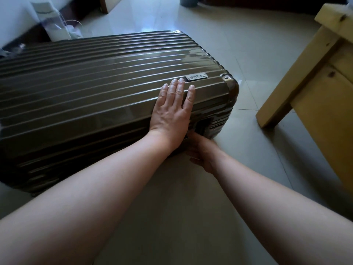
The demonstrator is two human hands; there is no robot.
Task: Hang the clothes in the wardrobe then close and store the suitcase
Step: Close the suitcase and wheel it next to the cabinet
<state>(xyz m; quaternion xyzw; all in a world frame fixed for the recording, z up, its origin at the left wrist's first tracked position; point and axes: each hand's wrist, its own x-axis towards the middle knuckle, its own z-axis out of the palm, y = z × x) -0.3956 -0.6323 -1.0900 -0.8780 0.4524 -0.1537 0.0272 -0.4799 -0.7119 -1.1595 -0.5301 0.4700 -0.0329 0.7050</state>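
Observation:
A ribbed olive-brown hard suitcase (91, 83) lies flat and closed on the tiled floor, with a small nameplate near its right front corner. My left hand (172, 109) rests palm-down on the lid close to that corner, fingers straight and reaching the nameplate. My right hand (202, 153) is lower, against the suitcase's near side wall, just below a dark latch recess (203, 124). Its fingertips are hidden under my left wrist, so its hold is unclear. No clothes or wardrobe are in view.
A pale wooden furniture frame with a thick leg (298, 88) stands at the right, close to the suitcase's corner. A white paper bag (51, 22) leans at the back left by the wall. A grey bin (188, 0) sits at the top. Tiled floor (238, 44) stretches behind and in front.

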